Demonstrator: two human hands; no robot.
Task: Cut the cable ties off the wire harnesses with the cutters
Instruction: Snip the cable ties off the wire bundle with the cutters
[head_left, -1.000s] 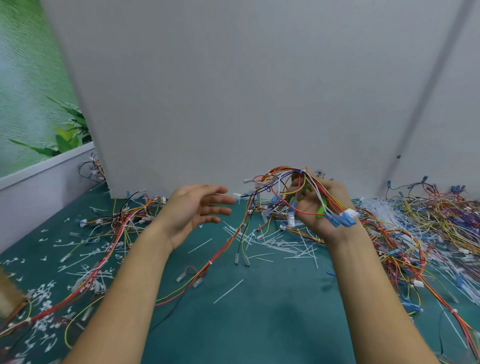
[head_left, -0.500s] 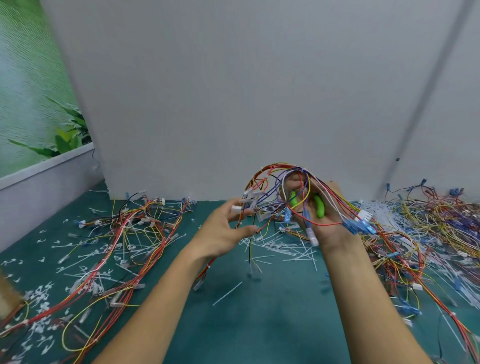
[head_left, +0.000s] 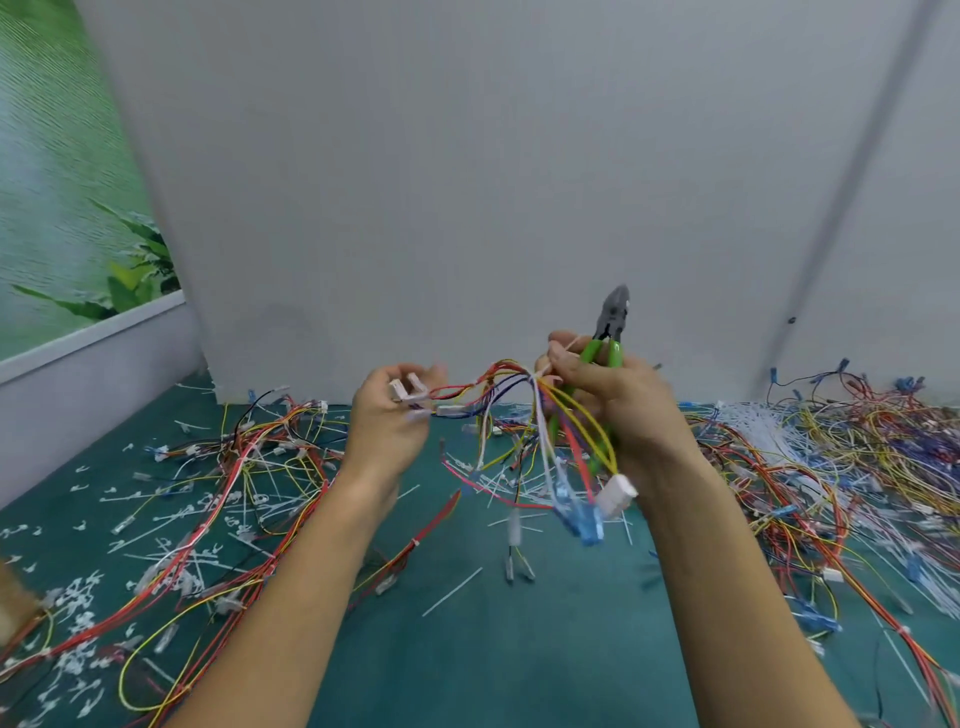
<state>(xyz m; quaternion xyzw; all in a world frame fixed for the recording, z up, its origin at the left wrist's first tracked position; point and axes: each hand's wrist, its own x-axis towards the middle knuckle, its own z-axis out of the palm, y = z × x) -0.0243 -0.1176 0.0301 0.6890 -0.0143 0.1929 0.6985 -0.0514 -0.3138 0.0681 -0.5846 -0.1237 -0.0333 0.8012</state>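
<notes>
Green felt-like covering on the tabletop (head_left: 493, 649) is littered with white offcuts (head_left: 78, 587), thickest at the near left, and with straight white strips (head_left: 753, 421) at the far right. Going by that litter, many ties have already been cut.

One wire harness (head_left: 498, 384) is held up above the middle of the tabletop between both hands. The left hand (head_left: 387, 426) pinches white connectors (head_left: 408, 389) at one end of it. The right hand (head_left: 618, 410) is curled round the green handles of the cutters (head_left: 610, 322), and its thumb and forefinger also pinch the harness where the wires gather, with what looks like a white cable tie (head_left: 563, 345) between them. The cutters point up and away, their jaws close together and clear of the wires, so this tie does not seem to be cut yet. Blue and white terminals (head_left: 592, 514) hang from the harness below the right hand.

A loose heap of harnesses (head_left: 249, 467) lies to the left and a denser tangle (head_left: 831, 457) to the right. Which heap is finished I cannot tell for sure, though the right one looks like the larger share, so a good deal probably remains.

No bin, tray or box is in view; harnesses and offcuts all lie loose on the tabletop in front of a grey partition (head_left: 467, 182).
</notes>
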